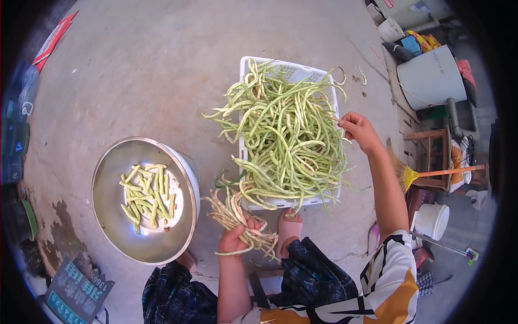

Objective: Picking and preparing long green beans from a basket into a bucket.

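Long green beans point(287, 133) fill a white plastic crate point(243, 150) on the floor before me, several hanging over its rim. A bunch of pale, brownish, withered long beans point(224, 214) is gripped in my left hand point(238, 237), just below the crate's near left corner. At the crate's right side my right hand point(358, 128) pinches the end of a thin brownish bean point(332, 118), whose other end runs in among the pile. To the left, a wide metal basin point(111, 206) contains short cut bean pieces point(147, 194).
The basin sits on a pale bucket-like support point(196, 178). My pink-shod foot point(290, 227) is at the crate's near edge. Stray bean bits point(361, 76) lie on the concrete floor point(162, 81). On the right are a broom point(408, 174), a wooden chair point(429, 152) and a large grey tub point(431, 79).
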Demonstrator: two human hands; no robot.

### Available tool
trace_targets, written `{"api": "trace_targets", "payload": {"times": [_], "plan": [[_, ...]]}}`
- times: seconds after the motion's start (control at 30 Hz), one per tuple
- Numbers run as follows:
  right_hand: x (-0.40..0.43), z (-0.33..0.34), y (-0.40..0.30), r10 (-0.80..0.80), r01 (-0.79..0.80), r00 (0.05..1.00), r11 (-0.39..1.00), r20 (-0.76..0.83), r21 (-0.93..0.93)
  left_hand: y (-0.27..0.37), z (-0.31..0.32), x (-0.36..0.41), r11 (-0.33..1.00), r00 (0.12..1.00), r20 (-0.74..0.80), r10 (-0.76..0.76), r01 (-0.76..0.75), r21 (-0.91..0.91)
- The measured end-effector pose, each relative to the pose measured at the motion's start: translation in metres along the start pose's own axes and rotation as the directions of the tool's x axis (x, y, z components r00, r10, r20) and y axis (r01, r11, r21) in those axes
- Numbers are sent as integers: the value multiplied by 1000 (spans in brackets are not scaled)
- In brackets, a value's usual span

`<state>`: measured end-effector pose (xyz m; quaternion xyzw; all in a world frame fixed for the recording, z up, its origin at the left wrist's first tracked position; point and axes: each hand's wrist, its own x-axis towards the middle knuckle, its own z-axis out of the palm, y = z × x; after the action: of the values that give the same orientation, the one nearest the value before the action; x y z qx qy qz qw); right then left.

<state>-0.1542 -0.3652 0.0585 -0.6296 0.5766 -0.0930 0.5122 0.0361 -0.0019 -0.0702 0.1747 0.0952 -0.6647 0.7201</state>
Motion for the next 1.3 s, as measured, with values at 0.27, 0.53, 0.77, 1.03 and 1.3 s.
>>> {"api": "trace_targets", "payload": {"times": [0.27, 0.53, 0.77, 1.03, 1.3], "plan": [[-144, 7, -68, -272, 271, 961, 899, -45, 344, -11, 16, 0, 995, 989, 145, -21, 35, -96], [-181, 126, -3, -149, 370, 578, 924, 802, -95, -15, 34, 3, 980, 986, 94, -137, 149, -130], [-158, 118, 18, 102, 497, 515, 774, 851, -393, -12, 9, 2, 963, 988, 153, -15, 56, -265], [6, 127, -42, -325, 406, 904, 857, 279, -318, -6, 9, -1, 978, 987, 160, -29, 61, -201], [137, 166, -36, -330, 317, 942, 808, 63, -496, -7, -1, 5, 973, 993, 72, -93, 106, -207]]}}
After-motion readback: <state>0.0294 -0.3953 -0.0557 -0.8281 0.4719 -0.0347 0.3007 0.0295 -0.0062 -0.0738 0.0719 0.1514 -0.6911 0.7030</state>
